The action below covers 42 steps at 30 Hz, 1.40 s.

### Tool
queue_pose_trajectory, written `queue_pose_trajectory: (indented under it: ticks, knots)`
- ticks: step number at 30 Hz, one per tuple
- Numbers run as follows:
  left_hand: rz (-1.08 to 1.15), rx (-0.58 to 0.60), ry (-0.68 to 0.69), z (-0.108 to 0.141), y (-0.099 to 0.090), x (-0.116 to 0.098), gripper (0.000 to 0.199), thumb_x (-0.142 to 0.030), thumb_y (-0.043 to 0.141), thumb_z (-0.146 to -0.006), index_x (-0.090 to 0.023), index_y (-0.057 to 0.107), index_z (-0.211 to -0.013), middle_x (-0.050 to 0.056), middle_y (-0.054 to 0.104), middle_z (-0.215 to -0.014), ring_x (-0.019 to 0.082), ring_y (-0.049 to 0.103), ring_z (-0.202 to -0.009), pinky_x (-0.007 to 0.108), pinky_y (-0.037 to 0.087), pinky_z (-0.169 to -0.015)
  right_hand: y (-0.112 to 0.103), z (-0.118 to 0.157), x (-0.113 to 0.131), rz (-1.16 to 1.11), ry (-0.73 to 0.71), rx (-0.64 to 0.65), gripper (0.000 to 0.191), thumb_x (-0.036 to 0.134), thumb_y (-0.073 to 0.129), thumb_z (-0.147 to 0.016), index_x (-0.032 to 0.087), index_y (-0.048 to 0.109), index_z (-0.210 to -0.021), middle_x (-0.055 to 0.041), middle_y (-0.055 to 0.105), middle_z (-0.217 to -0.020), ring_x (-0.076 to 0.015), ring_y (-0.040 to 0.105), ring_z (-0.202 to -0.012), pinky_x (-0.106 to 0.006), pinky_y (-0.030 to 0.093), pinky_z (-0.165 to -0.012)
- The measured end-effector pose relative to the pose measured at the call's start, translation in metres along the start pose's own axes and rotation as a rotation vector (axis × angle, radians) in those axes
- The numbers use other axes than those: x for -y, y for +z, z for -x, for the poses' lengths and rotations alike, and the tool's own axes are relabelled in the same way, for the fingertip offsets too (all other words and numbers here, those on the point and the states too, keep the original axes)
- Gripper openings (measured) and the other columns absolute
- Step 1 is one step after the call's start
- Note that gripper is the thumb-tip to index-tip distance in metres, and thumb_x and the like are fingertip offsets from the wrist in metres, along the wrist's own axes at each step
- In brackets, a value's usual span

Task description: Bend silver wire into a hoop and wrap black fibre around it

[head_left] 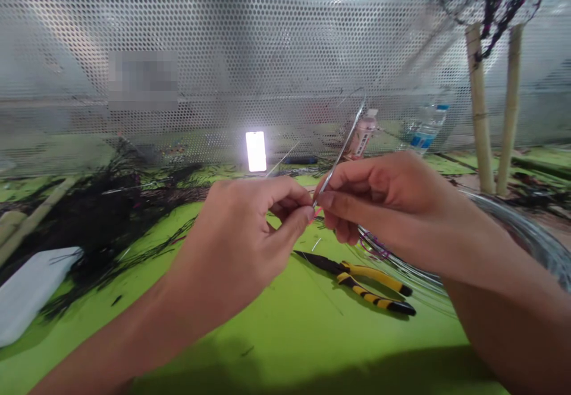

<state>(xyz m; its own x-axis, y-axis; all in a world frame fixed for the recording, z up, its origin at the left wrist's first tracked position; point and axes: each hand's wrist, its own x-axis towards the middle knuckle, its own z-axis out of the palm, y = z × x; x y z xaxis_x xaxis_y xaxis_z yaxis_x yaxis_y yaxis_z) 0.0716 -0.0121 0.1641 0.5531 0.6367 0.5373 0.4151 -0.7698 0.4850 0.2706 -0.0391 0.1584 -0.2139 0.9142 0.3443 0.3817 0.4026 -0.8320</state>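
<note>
A thin, curved silvery wire (345, 142) rises from between my fingertips and bends over at its top. My left hand (245, 228) is closed in a pinch at the wire's lower end, where a bit of pink shows. Pinching the wire just above, my right hand (392, 198) nearly touches the left fingertips. Below the hands, pliers (352, 276) with yellow and black handles lie on the green table surface (276, 335). A short piece of wire (316, 244) rests near their tip.
Black wiry strands (107, 222) and a white block (35, 291) are at the left. A wire coil (517, 222) lies right. Behind are a lit phone (256, 151), two bottles, bamboo posts (479, 115) and a perforated metal panel (223, 44).
</note>
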Motion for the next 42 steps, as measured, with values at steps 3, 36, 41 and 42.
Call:
queue_pose_trajectory:
  ticks: [3, 36, 41, 42]
  knots:
    - [0.003, 0.032, -0.016, 0.000, 0.002, 0.003, 0.010, -0.017, 0.066, -0.090, -0.022, 0.074, -0.086, -0.009, 0.070, -0.067, 0.006, 0.057, -0.057, 0.017, 0.040, -0.050, 0.000, 0.000, -0.001, 0.088, 0.019, -0.007, 0.028, 0.046, 0.072, -0.089, 0.021, 0.070, -0.076, -0.0010, 0.066, -0.060, -0.0131, 0.059, -0.051, -0.023, 0.040, -0.041]
    - [0.137, -0.020, -0.043, -0.017, 0.023, 0.019, 0.011, -0.012, 0.059, -0.079, -0.018, 0.060, -0.088, -0.007, 0.059, -0.066, 0.007, 0.049, -0.055, 0.021, 0.036, -0.049, -0.031, -0.073, 0.006, -0.699, 0.102, -0.343, 0.017, 0.012, 0.060, -0.088, 0.016, 0.062, -0.071, 0.0018, 0.055, -0.069, -0.0094, 0.059, -0.063, -0.022, 0.050, -0.058]
    - [0.152, -0.093, -0.013, -0.038, 0.021, 0.031, 0.012, -0.011, 0.057, -0.080, -0.018, 0.061, -0.089, -0.005, 0.060, -0.067, 0.008, 0.049, -0.055, 0.023, 0.035, -0.050, -0.068, -0.110, 0.022, -0.740, 0.211, -0.236, 0.029, 0.014, 0.047, -0.097, 0.015, 0.060, -0.071, 0.0026, 0.054, -0.063, -0.0073, 0.058, -0.063, -0.021, 0.048, -0.061]
    - [0.159, -0.099, -0.007, -0.042, 0.019, 0.032, 0.012, -0.011, 0.057, -0.080, -0.018, 0.061, -0.089, -0.005, 0.060, -0.068, 0.008, 0.050, -0.055, 0.023, 0.036, -0.051, -0.073, -0.117, 0.023, -0.755, 0.225, -0.234, 0.029, 0.015, 0.045, -0.098, 0.015, 0.060, -0.073, 0.0026, 0.054, -0.063, -0.0064, 0.057, -0.063, -0.020, 0.047, -0.059]
